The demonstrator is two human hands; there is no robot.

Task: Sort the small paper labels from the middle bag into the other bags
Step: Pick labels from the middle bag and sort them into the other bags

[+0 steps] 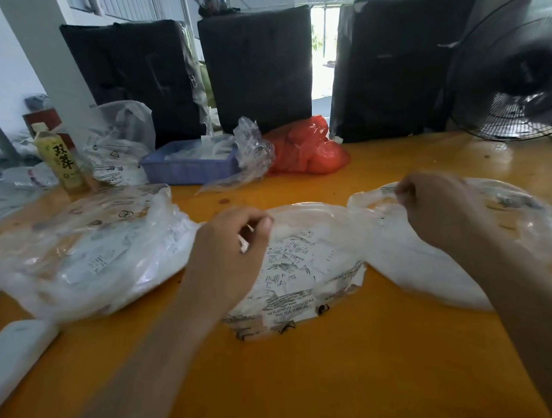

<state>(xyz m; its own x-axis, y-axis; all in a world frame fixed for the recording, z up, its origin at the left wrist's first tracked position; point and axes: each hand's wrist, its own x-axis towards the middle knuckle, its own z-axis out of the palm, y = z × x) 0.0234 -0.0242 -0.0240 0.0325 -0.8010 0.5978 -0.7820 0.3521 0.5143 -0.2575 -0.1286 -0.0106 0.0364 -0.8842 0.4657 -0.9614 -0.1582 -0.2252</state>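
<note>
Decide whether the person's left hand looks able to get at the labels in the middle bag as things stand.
Probably yes. The left hand hovers right over the middle bag, whose paper labels show beside its fingers, with nothing lying between. It seems to pinch something white already, so it may need emptying first.

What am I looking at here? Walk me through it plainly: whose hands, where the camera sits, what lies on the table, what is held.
No machine: a person's bare hands, filmed from a camera on their head looking down. On the orange table lie three clear bags. The middle bag holds small paper labels. The left hand pinches something white, likely a label, in its fingers over that bag. The right hand grips the right bag at its edge. The left bag lies untouched.
</note>
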